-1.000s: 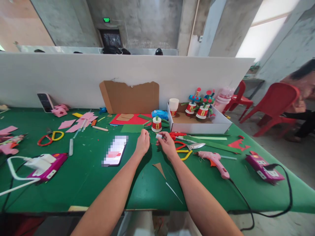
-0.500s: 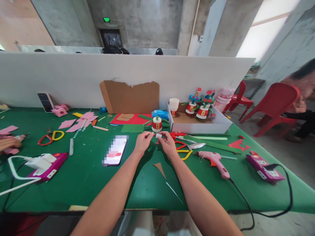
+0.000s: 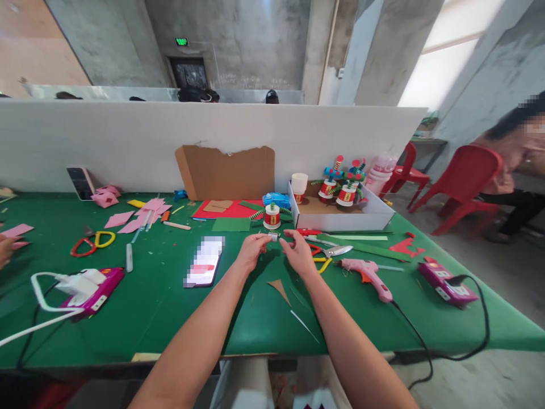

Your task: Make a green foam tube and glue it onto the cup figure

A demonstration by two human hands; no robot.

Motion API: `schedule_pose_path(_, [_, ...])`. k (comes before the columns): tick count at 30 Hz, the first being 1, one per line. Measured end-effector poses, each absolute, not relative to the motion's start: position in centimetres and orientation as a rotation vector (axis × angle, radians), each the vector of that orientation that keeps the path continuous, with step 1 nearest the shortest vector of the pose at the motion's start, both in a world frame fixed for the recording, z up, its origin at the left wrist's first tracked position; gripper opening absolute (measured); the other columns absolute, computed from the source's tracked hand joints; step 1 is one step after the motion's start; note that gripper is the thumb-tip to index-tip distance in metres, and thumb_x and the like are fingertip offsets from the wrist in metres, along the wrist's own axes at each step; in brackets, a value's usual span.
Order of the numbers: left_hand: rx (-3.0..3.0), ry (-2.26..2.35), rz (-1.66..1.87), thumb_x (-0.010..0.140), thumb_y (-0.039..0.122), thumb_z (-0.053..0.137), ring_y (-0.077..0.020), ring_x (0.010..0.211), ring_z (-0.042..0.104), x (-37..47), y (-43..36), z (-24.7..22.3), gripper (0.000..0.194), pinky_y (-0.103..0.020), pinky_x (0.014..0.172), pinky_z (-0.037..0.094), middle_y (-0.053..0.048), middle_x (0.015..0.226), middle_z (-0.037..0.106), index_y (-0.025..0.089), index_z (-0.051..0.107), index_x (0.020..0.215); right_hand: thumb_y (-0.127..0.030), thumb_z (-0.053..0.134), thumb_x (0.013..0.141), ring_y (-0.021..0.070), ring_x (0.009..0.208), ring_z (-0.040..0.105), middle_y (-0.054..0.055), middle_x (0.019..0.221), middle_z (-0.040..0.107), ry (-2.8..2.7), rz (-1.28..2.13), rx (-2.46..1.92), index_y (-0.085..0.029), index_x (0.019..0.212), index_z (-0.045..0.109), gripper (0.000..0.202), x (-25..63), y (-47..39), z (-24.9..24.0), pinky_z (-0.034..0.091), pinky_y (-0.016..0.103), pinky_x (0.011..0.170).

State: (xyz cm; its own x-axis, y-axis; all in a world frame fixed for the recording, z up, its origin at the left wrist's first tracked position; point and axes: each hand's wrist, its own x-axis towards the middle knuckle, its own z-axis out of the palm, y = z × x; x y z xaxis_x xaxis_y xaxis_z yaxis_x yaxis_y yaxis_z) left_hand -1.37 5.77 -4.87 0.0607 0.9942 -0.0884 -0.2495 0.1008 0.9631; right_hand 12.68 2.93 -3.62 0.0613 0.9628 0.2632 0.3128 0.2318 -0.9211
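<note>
Between thumb and fingers, my left hand pinches a small white piece, too small to name more exactly. My right hand is close to its right side, thumb and fingers apart, with nothing visible in it. Just beyond both hands stands a small red-and-white paper cup with green spring-like strips at its top and side. A brown paper scrap and a thin white strip lie on the green table between my forearms.
A white box holds decorated cups. Scissors, a pink glue gun and a corded power strip lie right. On the left are a phone, pink paper and another power strip. Another person's hand shows far left.
My right hand has come away from the small white piece and its fingers have parted. The piece stays in my left hand. The view has shifted slightly.
</note>
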Motion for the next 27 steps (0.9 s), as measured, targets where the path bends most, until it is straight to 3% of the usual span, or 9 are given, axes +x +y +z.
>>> schedule_pose_path(5, [0.967, 1.035, 1.227, 0.055, 0.034, 0.072, -0.0053, 0.041, 0.034, -1.3, 5.7, -4.8, 0.023, -0.022, 0.046, 0.027, 0.007, 0.040, 0.042, 0.013, 0.064, 0.059, -0.040, 0.047, 0.083, 0.0213, 0.084, 0.058, 0.010, 0.100, 0.060, -1.651, 0.130, -1.527, -0.019, 0.101, 0.058, 0.030, 20.7, -3.1, -0.8, 0.050, 0.037, 0.075])
schedule_pose_path(9, [0.960, 1.059, 1.215, 0.056, 0.033, 0.071, -0.0056, 0.041, 0.035, -1.1, 5.6, -4.6, 0.021, -0.022, 0.047, 0.027, 0.006, 0.039, 0.043, 0.014, 0.063, 0.056, -0.051, 0.051, 0.075, 0.0302, 0.089, 0.057, 0.014, 0.088, 0.061, -1.592, -0.186, -2.069, -0.016, 0.089, 0.058, 0.038, 29.1, -6.5, -1.8, 0.045, 0.041, 0.078])
schedule_pose_path(11, [0.959, 1.077, 1.215, 0.057, 0.033, 0.070, -0.0057, 0.040, 0.034, -1.0, 5.6, -4.5, 0.021, -0.022, 0.046, 0.027, 0.006, 0.038, 0.043, 0.014, 0.061, 0.054, -0.049, 0.056, 0.069, 0.0305, 0.084, 0.059, 0.014, 0.083, 0.062, -1.589, -0.072, -2.294, -0.015, 0.083, 0.058, 0.036, 31.5, -7.0, -2.7, 0.045, 0.039, 0.074])
schedule_pose_path(14, [0.949, 1.088, 1.222, 0.056, 0.034, 0.070, -0.0055, 0.040, 0.034, -0.9, 5.6, -4.6, 0.023, -0.022, 0.046, 0.028, 0.006, 0.037, 0.042, 0.014, 0.059, 0.051, -0.041, 0.051, 0.072, 0.0262, 0.079, 0.062, 0.011, 0.079, 0.064, -1.678, 0.159, -2.394, -0.019, 0.075, 0.055, 0.022, 32.2, -6.6, -3.2, 0.044, 0.033, 0.068])
schedule_pose_path(20, [0.953, 1.112, 1.204, 0.058, 0.037, 0.069, -0.0057, 0.038, 0.035, -0.7, 5.5, -4.9, 0.026, -0.022, 0.044, 0.026, 0.006, 0.038, 0.042, 0.015, 0.057, 0.051, -0.031, 0.046, 0.074, 0.0232, 0.069, 0.062, 0.005, 0.069, 0.063, -1.584, 0.181, -2.438, -0.024, 0.069, 0.046, 0.008, 31.1, -6.1, -1.9, 0.040, 0.028, 0.058])
schedule_pose_path(24, [0.947, 1.106, 1.184, 0.058, 0.039, 0.068, -0.0057, 0.037, 0.038, -0.6, 5.6, -5.0, 0.031, -0.022, 0.042, 0.025, 0.006, 0.039, 0.041, 0.016, 0.050, 0.047, -0.033, 0.052, 0.066, 0.0219, 0.057, 0.059, 0.002, 0.060, 0.060, -1.265, 0.250, -2.277, -0.023, 0.077, 0.048, 0.015, 30.3, -6.7, -1.0, 0.041, 0.030, 0.055])
schedule_pose_path(27, [0.943, 1.081, 1.177, 0.059, 0.040, 0.069, -0.0051, 0.038, 0.038, -0.4, 5.5, -4.9, 0.033, -0.021, 0.042, 0.027, 0.006, 0.041, 0.042, 0.016, 0.049, 0.047, -0.033, 0.056, 0.061, 0.0163, 0.043, 0.052, -0.005, 0.052, 0.055, -1.096, 0.577, -1.947, -0.022, 0.083, 0.051, 0.025, 28.0, -6.9, -0.3, 0.043, 0.029, 0.051])
